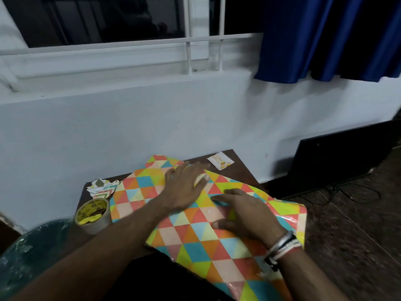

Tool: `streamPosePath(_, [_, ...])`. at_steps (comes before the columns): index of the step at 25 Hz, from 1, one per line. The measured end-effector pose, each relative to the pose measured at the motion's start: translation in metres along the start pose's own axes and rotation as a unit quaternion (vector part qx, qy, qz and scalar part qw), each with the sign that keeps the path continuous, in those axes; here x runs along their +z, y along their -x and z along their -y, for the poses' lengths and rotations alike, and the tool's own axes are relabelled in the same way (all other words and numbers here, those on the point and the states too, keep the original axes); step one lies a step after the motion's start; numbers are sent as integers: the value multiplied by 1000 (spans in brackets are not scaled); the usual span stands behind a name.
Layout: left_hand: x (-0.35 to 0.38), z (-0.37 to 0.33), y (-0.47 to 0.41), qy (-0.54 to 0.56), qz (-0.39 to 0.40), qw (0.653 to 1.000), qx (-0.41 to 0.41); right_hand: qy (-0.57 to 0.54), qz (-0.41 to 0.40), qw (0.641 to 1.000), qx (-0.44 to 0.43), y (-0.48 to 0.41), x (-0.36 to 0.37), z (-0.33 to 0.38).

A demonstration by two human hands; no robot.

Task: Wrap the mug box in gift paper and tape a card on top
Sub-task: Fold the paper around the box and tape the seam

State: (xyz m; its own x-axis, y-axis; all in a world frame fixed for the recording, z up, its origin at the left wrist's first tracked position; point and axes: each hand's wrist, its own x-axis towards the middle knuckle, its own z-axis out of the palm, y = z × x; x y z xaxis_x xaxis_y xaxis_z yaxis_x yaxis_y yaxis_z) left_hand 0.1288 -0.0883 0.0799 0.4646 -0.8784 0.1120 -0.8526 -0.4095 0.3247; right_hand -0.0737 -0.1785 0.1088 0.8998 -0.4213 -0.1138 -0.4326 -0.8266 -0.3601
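Your left hand and right hand lie flat, fingers released, pinning the paper smooth across the counter; the box is out of sight, with card and tape ready at the far-right corner and left edge.

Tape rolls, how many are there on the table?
1. The brown packing-tape roll lies flat near the dark wooden table's left edge, just left of the colourful triangle-patterned gift paper. Another could hide under that paper.
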Motion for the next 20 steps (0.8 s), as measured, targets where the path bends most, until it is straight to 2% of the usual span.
streamPosePath(1, [15,-13,10,-39,64,997,0,-22,-21,1000,-3,7,3,-6])
streamPosePath(2, [26,-19,17,-80,90,993,4,-38,-47,998,0,14,4,-14])
streamPosePath(4, [34,-20,22,-115,81,990,8,-73,-135,987,42,32,0,-39])
streamPosePath(7, [33,-16,21,-109,68,992,9,-129,-262,939,182,59,-13,-91])
streamPosePath(9, [34,-16,22,-111,64,992,11,-157,-255,920,251,70,-9,-124])
streamPosePath(12, [34,-16,22,-98,60,993,14,-279,-180,913,237,61,13,-142])
streamPosePath(14, [34,-16,21,-93,61,994,15,-291,-216,900,243,49,22,-145])
streamPosePath(16, [33,-15,20,-94,63,993,11,-279,-268,869,309,46,20,-147])
streamPosePath(18, [34,-14,19,-95,70,993,8,-297,-269,839,368,56,17,-155])
streamPosePath(20, [35,-13,18,-95,66,993,7,-287,-263,828,404,65,17,-162])
